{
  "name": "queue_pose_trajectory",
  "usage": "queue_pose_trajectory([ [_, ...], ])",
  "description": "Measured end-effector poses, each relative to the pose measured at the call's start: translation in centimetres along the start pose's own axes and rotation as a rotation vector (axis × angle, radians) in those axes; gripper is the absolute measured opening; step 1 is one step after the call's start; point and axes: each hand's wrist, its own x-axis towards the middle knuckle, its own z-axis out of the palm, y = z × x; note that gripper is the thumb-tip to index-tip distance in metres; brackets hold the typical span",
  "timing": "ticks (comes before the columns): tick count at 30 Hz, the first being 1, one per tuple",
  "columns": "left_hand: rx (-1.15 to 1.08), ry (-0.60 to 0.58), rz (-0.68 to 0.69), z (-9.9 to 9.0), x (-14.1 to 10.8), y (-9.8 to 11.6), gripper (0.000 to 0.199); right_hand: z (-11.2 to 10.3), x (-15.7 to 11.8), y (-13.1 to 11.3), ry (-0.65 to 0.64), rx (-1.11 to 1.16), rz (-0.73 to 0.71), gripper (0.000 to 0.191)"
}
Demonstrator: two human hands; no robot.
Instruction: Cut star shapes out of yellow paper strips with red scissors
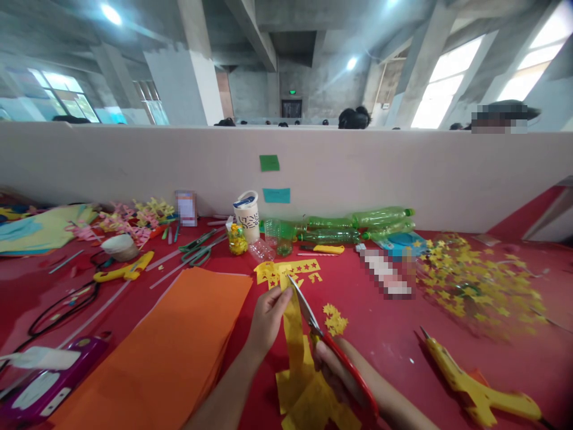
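Note:
Between thumb and fingers, my left hand [270, 319] pinches a long yellow paper strip [293, 334] near its upper end. My right hand [335, 367] is closed on red-handled scissors [340, 353], whose blades reach up to the strip beside my left fingertips. Star-shaped holes mark the yellow paper offcuts [308, 266] lying just beyond my hands. Right of the blades sits a small pile of cut yellow stars [335, 319]. More yellow paper pieces [313, 400] lie below my hands, partly hidden by my right hand.
Orange sheets [179, 340] are stacked at the left. Yellow glue guns lie at far left [128, 269] and near right [478, 388]. Green plastic bottles [333, 222] line the white partition [201, 161]. A yellow star bunch [478, 286] stands right; a purple power strip [58, 382] lies front left.

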Motion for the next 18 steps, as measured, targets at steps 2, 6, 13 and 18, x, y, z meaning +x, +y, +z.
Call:
queue_pose_trajectory([
  [2, -0.021, 0.019, -0.001, 0.21, -0.16, -0.14, 0.039, 0.05, -0.02, -0.10, -0.006, -0.018, -0.011, 0.060],
  [6, -0.038, 0.036, 0.013, 0.29, -0.31, -0.26, 0.039, -0.20, 0.09, -0.09, -0.024, -0.054, -0.020, 0.059],
  [13, -0.034, 0.024, 0.018, 0.27, -0.26, -0.53, 0.039, -0.03, 0.07, -0.01, 0.003, -0.054, -0.020, 0.059],
  [18, -0.039, 0.019, 0.016, 0.27, -0.25, -0.60, 0.038, -0.20, 0.07, -0.09, -0.006, -0.082, -0.014, 0.060],
])
